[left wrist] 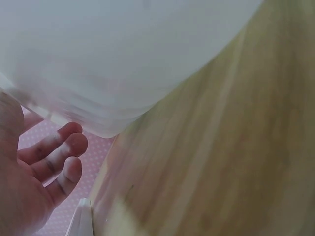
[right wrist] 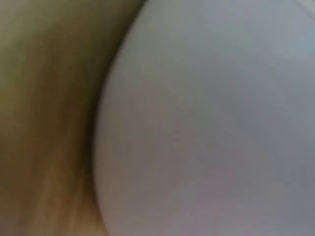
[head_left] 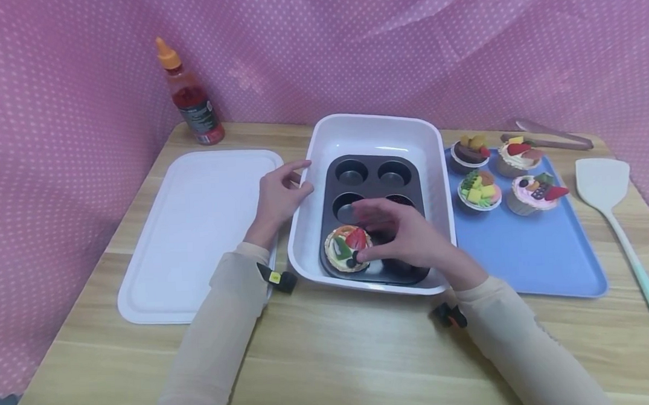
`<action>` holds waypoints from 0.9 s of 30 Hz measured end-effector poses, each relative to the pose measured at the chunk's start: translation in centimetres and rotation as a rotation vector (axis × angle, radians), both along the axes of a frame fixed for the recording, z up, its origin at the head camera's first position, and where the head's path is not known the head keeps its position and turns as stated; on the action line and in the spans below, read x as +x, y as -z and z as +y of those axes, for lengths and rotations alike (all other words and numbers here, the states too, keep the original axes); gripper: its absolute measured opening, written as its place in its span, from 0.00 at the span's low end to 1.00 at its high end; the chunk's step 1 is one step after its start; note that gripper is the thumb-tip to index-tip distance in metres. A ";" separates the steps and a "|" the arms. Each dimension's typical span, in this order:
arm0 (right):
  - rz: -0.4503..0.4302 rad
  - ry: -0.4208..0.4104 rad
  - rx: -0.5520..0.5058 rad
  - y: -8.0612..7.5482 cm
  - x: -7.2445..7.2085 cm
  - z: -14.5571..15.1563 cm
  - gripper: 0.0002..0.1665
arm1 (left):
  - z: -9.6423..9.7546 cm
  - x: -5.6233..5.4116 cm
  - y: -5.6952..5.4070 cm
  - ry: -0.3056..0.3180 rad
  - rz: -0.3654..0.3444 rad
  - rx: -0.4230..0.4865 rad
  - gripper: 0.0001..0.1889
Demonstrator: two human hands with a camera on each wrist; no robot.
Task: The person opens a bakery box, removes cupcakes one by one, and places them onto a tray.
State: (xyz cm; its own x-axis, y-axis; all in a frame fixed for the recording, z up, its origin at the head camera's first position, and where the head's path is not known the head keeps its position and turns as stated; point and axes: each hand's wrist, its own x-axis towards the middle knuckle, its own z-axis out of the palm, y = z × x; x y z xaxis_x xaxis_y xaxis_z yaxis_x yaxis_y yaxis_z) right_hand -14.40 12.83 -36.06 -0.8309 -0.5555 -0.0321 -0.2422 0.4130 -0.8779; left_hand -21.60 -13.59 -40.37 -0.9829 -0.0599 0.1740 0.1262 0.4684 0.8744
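Note:
A dark muffin tin (head_left: 330,187) lies inside a deep white basin (head_left: 300,243). In the tin's near left cup sits a fruit-topped cupcake (head_left: 342,257) with strawberry and kiwi pieces. Over the tin is my right hand (head_left: 413,235), its thumb and fingers spread apart with the thumb tip at the cupcake's edge. It covers part of the right-hand cups. My left hand (head_left: 278,195) is at the basin's left rim, thumb and forefinger right by the edge. From the left wrist, its loosely bent fingers (left wrist: 64,152) show below the basin's rim. The right wrist view has only basin wall (right wrist: 206,128) and tabletop.
On the left lies a white board (head_left: 201,232), with a sauce bottle (head_left: 194,105) behind it. A blue tray (head_left: 528,254) on the right bears several cupcakes (head_left: 479,191). Beyond it are a white spatula (head_left: 603,181) and brown tongs (head_left: 550,142). Pink dotted cloth (head_left: 318,52) hangs behind.

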 end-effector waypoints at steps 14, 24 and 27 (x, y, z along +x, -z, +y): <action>0.090 -0.075 0.082 1.0 0.4 -0.2 0.55 | 0.3 -0.4 -0.1 0.022 -0.053 0.026 0.25; 0.184 -0.097 0.244 1.0 0.7 -0.8 0.57 | 0.0 -0.4 0.2 0.020 -0.066 0.046 0.25; 0.199 -0.096 0.292 0.9 0.8 -0.8 0.56 | 0.1 -0.5 0.3 0.028 -0.069 0.058 0.25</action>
